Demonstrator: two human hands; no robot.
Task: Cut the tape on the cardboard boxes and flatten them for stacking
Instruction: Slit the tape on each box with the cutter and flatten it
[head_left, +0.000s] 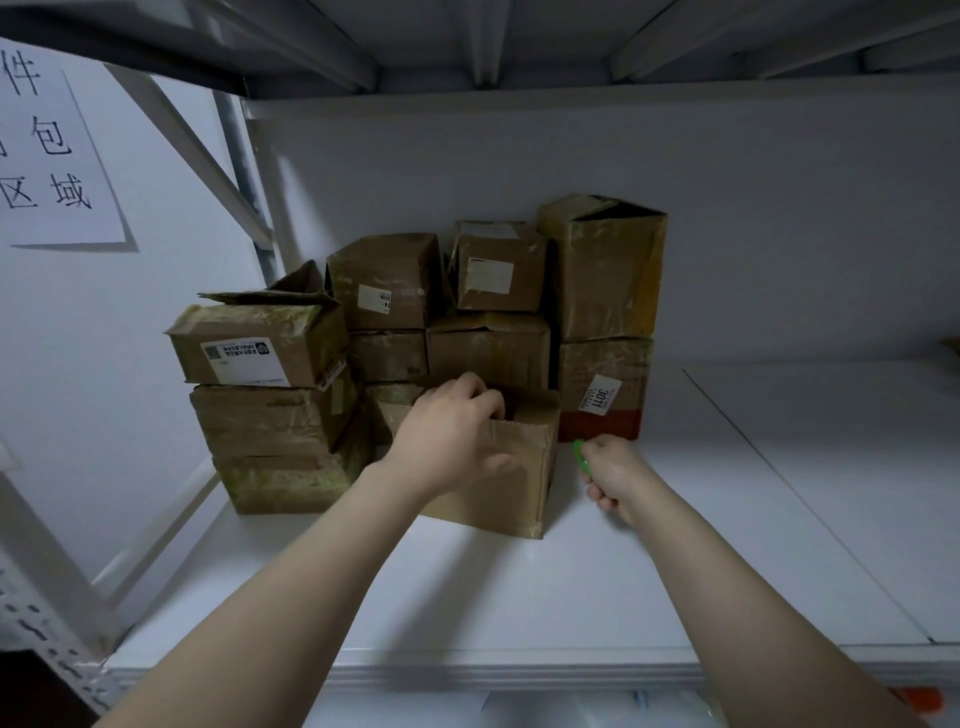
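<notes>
A brown cardboard box (511, 483) stands open-topped at the front of a pile on the white shelf (519, 597). My left hand (452, 431) grips its near top edge, fingers curled over the rim into the opening. To the right of the box, my right hand (615, 475) holds a small green cutter (582, 457), its tip pointing up and left toward the box's right corner without touching it. Behind stand several taped cardboard boxes (384, 280), stacked two and three high, some with white labels.
A box with a red band and a "3011" label (602, 389) sits just behind my right hand. White wall and shelf uprights (249, 187) close off the left; a paper sign (47, 145) hangs there. The upper shelf (493, 47) hangs overhead. Bare shelf board (805, 493) extends right.
</notes>
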